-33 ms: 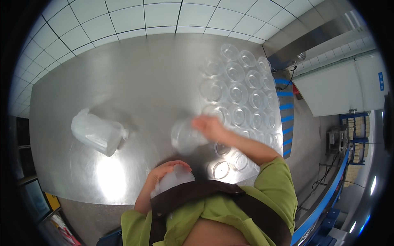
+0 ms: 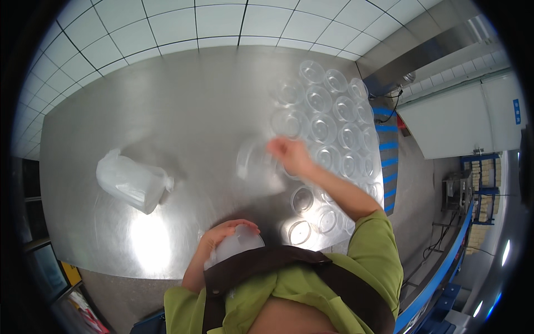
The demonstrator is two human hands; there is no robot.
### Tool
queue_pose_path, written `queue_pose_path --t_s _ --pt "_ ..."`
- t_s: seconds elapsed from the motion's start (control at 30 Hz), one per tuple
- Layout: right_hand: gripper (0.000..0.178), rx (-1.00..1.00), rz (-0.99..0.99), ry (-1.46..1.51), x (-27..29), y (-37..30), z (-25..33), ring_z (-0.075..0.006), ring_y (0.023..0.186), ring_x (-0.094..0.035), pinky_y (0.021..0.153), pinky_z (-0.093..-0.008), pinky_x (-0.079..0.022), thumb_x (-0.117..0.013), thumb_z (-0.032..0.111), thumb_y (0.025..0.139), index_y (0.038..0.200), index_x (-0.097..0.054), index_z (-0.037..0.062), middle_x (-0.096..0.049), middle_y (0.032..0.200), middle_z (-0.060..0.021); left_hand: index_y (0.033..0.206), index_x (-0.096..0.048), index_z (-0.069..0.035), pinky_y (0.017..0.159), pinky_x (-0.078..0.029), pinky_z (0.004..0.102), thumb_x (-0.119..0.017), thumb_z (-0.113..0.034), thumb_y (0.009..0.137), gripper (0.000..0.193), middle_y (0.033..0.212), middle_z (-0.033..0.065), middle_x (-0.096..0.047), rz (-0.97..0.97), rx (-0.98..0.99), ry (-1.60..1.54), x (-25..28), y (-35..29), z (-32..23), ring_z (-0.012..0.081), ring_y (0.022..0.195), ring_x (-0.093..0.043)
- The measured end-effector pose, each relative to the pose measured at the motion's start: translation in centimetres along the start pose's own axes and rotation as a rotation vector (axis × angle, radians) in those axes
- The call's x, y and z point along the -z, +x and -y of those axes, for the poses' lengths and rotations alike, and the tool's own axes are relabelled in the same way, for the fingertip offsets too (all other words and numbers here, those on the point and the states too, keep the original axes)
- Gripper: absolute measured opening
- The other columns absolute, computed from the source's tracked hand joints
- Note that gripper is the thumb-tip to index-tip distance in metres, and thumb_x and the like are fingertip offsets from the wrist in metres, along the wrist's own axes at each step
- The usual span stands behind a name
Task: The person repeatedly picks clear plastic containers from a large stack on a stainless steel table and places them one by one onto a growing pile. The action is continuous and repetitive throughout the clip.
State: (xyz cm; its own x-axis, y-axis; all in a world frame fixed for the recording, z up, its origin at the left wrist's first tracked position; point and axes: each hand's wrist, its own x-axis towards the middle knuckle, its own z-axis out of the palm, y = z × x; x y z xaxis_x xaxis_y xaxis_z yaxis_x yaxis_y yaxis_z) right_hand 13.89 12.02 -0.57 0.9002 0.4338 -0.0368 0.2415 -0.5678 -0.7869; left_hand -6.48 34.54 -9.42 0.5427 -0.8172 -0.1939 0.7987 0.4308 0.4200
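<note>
Against the dark apron at the table's near edge, my left hand (image 2: 223, 230) is wrapped round a stack of translucent plastic bowls (image 2: 240, 242); the apron hides its lower part. Over the middle of the table my right hand (image 2: 291, 156) grips a clear plastic bowl (image 2: 249, 160) by its rim. Motion blurs both the right fingers and that bowl. To the right of this hand, several clear round plastic bowls (image 2: 321, 128) stand in rows, and my right forearm covers some of them.
A white plastic bag (image 2: 133, 181), tied and bulging, lies on the left of the steel table (image 2: 194, 111). White wall tiles (image 2: 217, 22) border the far side. Past the right edge are a blue-striped floor strip (image 2: 387, 150) and a white cabinet (image 2: 445, 119).
My right hand has moved a little away from me and slightly right, carrying the clear bowl. My left hand and its stack stay in place.
</note>
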Motion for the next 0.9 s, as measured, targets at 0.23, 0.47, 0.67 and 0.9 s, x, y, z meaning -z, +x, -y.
queue_pose_path --t_s 0.23,0.47,0.67,0.9 --pt "0.029 -0.339 -0.415 -0.036 8.0 21.7 -9.0 -0.0136 0.054 -0.061 0.054 -0.0276 -0.048 -0.066 0.028 0.078 0.078 -0.065 -0.0016 -0.064 0.063 -0.0089 0.134 -0.038 0.005 0.104 -0.034 0.0352 -0.070 -0.039 0.076 0.080 0.129 0.0178 -0.051 -0.008 -0.005 -0.270 -1.8 -0.2 -1.5 0.0254 0.121 -0.048" --pt "0.033 -0.331 -0.672 -0.457 6.2 22.7 -11.0 -0.0232 0.062 -0.063 0.059 -0.0327 -0.050 -0.068 0.030 0.077 0.080 -0.067 -0.0025 -0.066 0.068 -0.0135 0.137 -0.034 0.004 0.106 -0.033 0.0358 -0.073 -0.037 0.073 0.085 0.129 0.0187 -0.050 0.019 -0.012 -0.253 -1.7 -0.2 -1.7 0.0260 0.120 -0.049" --pt "0.020 -0.004 0.422 0.249 -3.3 1.9 -0.5 -0.0179 0.075 -0.060 0.069 -0.0319 -0.048 -0.062 0.023 0.082 0.090 -0.063 0.0054 -0.063 0.081 -0.0077 0.138 -0.032 0.003 0.105 -0.034 0.0347 -0.076 -0.036 0.068 0.091 0.129 0.0175 -0.050 0.012 -0.006 -0.281 -1.3 -0.6 -0.8 0.0252 0.120 -0.049" --pt "0.016 0.597 0.534 -0.168 -9.9 -9.5 2.5 -0.0266 0.074 -0.059 0.062 -0.0392 -0.051 -0.063 0.021 0.078 0.087 -0.060 0.0087 -0.058 0.078 -0.0062 0.134 -0.038 0.003 0.103 -0.036 0.0341 -0.076 -0.035 0.067 0.086 0.127 0.0145 -0.052 -0.140 -0.026 -0.106 1.8 -1.5 1.5 0.0241 0.116 -0.051"
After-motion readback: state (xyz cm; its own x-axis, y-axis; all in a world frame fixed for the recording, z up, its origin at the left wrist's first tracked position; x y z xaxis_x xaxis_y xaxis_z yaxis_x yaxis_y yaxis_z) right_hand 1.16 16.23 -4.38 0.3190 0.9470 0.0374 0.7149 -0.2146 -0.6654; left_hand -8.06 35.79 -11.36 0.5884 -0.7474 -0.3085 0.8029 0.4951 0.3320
